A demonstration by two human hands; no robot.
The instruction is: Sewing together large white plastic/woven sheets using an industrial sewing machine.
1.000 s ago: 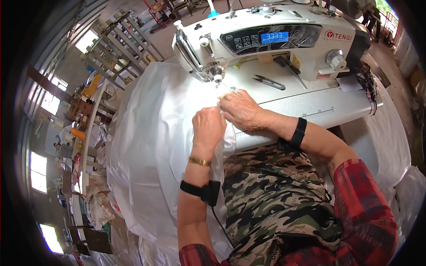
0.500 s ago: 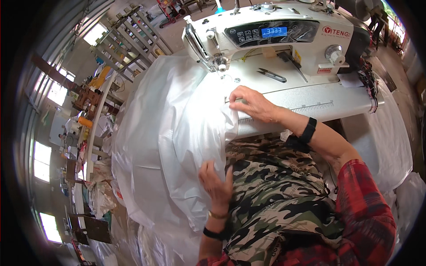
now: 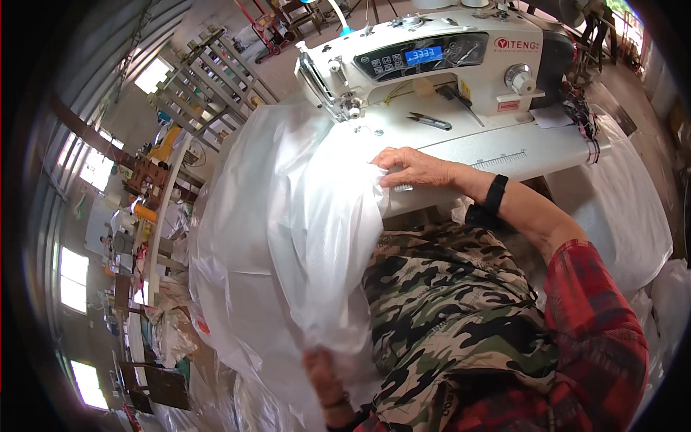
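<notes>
A large sheet of shiny white material [image 3: 327,230] spreads from the sewing machine [image 3: 432,61] down over the left side of my lap. My right hand [image 3: 414,167] pinches its right edge at the front of the machine bed, just short of the lit needle area. Low on the sheet is my left hand [image 3: 325,376], against the lower folds and smeared by motion, so its fingers do not read clearly. Black-handled thread snips [image 3: 430,121] lie on the machine bed, apart from both hands.
A dark tool with a long thin shaft [image 3: 461,104] rests under the machine arm. Camouflage cloth [image 3: 461,309] covers my lap. More white sheeting [image 3: 612,216] hangs at the right. Metal racks [image 3: 209,86] and a cluttered bench [image 3: 162,209] stand at the left.
My left hand has dropped lower along the white sheet, toward the bottom of the view. The right hand now pinches the sheet's edge, and the sheet's folds have shifted. The view has moved slightly.
</notes>
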